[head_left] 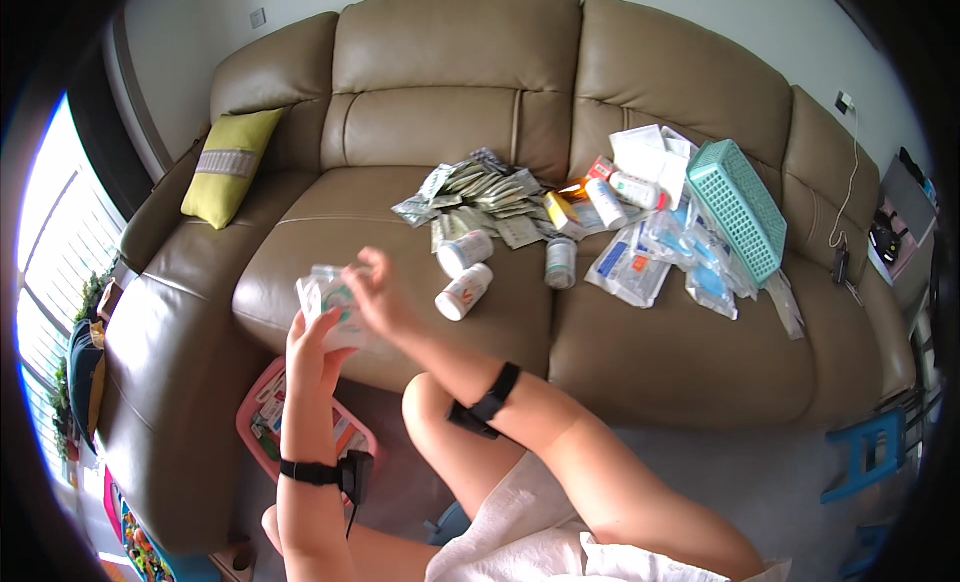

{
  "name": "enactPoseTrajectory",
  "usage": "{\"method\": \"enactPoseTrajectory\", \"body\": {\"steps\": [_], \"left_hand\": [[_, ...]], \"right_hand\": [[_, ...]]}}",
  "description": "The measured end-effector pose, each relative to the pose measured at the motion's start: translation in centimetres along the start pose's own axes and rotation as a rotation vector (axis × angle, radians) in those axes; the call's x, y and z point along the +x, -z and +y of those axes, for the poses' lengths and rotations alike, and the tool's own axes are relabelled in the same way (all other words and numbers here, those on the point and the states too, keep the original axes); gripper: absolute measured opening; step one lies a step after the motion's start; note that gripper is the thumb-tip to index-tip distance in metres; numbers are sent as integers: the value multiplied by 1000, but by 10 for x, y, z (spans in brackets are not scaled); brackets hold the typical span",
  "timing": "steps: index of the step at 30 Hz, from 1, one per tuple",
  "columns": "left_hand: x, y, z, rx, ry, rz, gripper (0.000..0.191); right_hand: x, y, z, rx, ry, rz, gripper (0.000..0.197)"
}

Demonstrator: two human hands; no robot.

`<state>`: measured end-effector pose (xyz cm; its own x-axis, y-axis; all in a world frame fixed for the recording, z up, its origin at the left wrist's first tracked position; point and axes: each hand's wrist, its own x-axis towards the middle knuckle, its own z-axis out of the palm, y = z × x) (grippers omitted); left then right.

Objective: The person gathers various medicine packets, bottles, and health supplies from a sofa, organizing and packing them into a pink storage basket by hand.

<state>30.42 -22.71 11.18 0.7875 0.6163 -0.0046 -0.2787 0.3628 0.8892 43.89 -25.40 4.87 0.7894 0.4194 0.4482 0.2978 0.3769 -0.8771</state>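
Note:
My left hand (315,338) grips a clear plastic pouch (346,312) with teal print, raised over the sofa's front edge. At the pouch's upper right is my right hand (379,293), its fingers bent and blurred; whether they pinch the plastic is unclear. To the right on the seat, two white bottles (466,291) lie on their sides. Behind them spreads a heap of flat foil sachets (487,188). Below my left hand, a pink plastic basket (251,409) on the floor holds several small boxes, partly hidden by my forearm.
A brown leather sofa (450,131) curves around me. Farther right lie an upright bottle (560,263), a yellow box (564,214), sealed plastic packs (630,267) and a tipped teal basket (739,207). A green cushion (231,165) leans at left; a blue stool (866,454) stands at right.

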Motion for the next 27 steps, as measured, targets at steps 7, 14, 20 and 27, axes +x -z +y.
{"method": "enactPoseTrajectory", "body": {"steps": [7,14,20,27], "left_hand": [[33,-103,-23,-57,89,-242,33],[67,-176,-84,-210,363,-226,28],[111,-200,-128,-391,447,-150,43],[150,-220,-161,-463,458,-334,52]], "right_hand": [[91,233,-41,-953,110,247,34],[119,312,-1,-1336,-469,-82,51],[147,340,-22,-1125,-397,12,38],[125,332,-37,-279,-570,-174,29]]}}
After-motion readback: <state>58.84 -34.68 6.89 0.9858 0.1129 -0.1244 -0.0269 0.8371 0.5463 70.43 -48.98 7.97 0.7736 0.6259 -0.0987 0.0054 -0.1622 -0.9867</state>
